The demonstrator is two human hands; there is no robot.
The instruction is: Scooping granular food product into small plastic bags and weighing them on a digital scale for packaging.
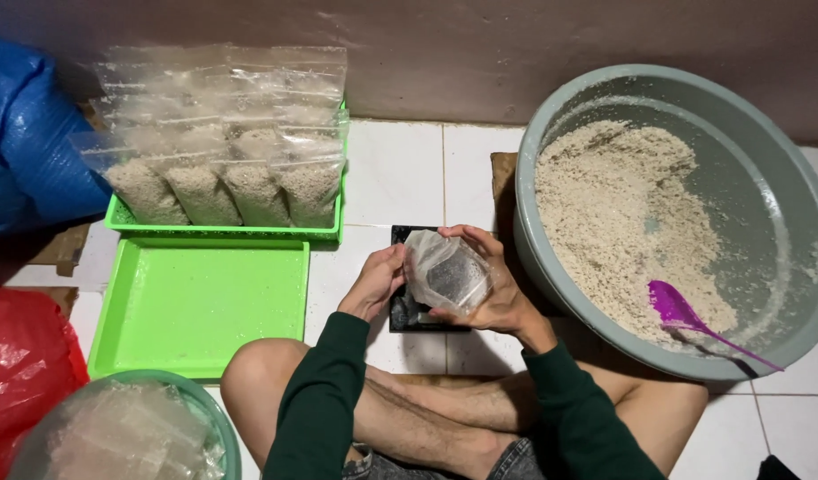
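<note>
Both my hands hold one small clear plastic bag [446, 272] above a black scale [407, 313] on the white tiled floor. My left hand [373, 281] pinches the bag's left edge. My right hand [491, 283] cups it from the right and below. The bag looks empty. Just to the right stands a large grey basin [551, 107] with pale crumbly grain [618, 209] and a purple scoop [680, 311] lying in it.
A green tray [200, 302] lies to my left. Behind it another green tray [227, 233] holds several filled clear bags [240, 178]. A bowl of empty plastic bags [129, 431] sits at lower left, beside a red bag [18, 364]. A blue sack [27, 133] is at far left.
</note>
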